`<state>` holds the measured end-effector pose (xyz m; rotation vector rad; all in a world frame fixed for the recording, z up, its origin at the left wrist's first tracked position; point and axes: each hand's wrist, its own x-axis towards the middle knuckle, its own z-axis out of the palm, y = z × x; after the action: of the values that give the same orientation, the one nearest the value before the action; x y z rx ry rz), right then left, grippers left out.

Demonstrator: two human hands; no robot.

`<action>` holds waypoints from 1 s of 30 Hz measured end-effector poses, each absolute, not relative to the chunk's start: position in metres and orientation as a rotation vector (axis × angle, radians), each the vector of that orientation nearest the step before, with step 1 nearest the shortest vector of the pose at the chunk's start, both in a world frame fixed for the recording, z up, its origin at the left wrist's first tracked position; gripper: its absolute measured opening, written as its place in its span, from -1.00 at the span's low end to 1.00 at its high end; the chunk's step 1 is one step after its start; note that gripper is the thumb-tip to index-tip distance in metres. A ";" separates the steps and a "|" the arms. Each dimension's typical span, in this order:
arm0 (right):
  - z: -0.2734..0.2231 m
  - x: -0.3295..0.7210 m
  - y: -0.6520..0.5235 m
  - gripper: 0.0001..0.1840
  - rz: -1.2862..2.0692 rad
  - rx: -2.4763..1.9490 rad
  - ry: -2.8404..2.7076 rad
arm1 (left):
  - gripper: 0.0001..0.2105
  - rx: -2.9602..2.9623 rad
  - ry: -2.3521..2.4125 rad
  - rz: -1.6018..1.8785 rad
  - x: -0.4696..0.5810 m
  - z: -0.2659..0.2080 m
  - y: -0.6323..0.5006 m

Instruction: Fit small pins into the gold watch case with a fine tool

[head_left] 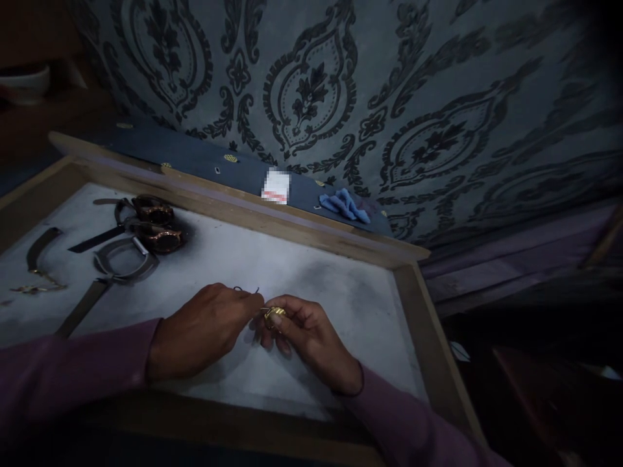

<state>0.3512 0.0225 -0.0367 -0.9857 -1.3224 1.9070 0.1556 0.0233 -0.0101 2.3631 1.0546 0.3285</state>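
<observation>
Over the wooden tray [421, 337], both hands meet near the middle. My right hand [311, 327] pinches a small, shiny gold jewelry piece [275, 315] between thumb and fingers; its exact kind is too small to tell. My left hand [207, 331] is closed, its fingertips close to the gold piece. From its fingers pokes a thin dark wire-like strand [238, 288], bent into a loop, and a fine pale line reaches toward the gold piece. Whether the strand and that line are one thing, I cannot tell.
Bands with coppery, dark rounded parts [163, 240] and a grey looped band [126, 259] lie at the tray's left. Beside them are a curved strip [43, 248] and a gold chain [48, 282]. Behind the rim sit a white packet [276, 186] and a blue cloth [344, 205].
</observation>
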 end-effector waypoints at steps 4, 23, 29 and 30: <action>-0.036 0.352 0.021 -0.77 1.922 -0.984 -1.379 | -0.74 2.397 0.970 0.209 0.152 -0.004 0.030; -0.027 0.351 0.025 -0.82 2.163 -0.907 -1.248 | -0.77 2.612 0.709 0.045 0.144 0.013 0.045; -0.027 0.352 0.026 -0.84 2.173 -0.885 -1.252 | -0.77 2.611 0.722 0.060 0.144 0.015 0.044; -0.027 0.353 0.026 -0.84 2.167 -0.886 -1.251 | -0.77 2.608 0.730 0.072 0.144 0.015 0.043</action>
<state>0.3526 0.0257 -0.0266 -0.8864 -1.2513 2.1665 0.1437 0.0430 0.0149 2.6084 0.7298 0.0723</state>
